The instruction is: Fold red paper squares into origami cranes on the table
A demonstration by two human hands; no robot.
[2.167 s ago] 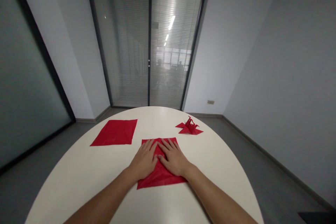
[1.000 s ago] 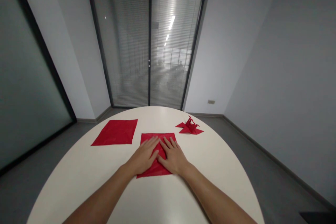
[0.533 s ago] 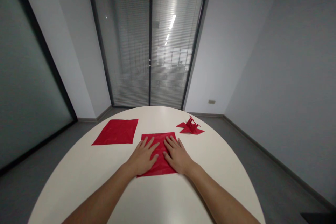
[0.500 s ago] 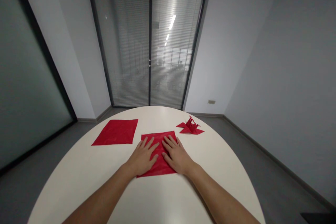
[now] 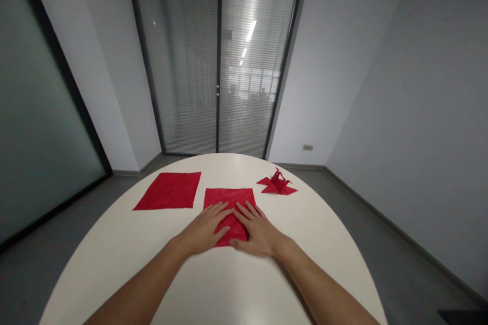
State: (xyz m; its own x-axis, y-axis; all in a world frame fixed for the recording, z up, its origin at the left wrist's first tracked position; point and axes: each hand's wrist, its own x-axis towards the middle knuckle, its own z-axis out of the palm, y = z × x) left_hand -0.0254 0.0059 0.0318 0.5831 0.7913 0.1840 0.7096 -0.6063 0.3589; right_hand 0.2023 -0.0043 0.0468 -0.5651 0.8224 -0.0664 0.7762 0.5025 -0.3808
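Note:
A creased red square of paper (image 5: 229,195) lies flat on the table in front of me, its near corners covered by my hands. My left hand (image 5: 206,227) rests palm down over its left side, fingers spread and pointing away from me. On the right side lies my right hand (image 5: 257,229), also flat with its fingers apart and its thumb near the paper's front edge. Neither hand grips anything.
A second red paper sheet (image 5: 170,190) lies at the left of the round white table (image 5: 213,289). Several folded red paper cranes (image 5: 277,184) seem to be bunched at the back right. Beyond stands a glass door with blinds (image 5: 190,71).
Both hands have slid slightly toward me and closer together on the paper. The sheet's far edge now lies straighter, and more of it shows beyond my fingertips.

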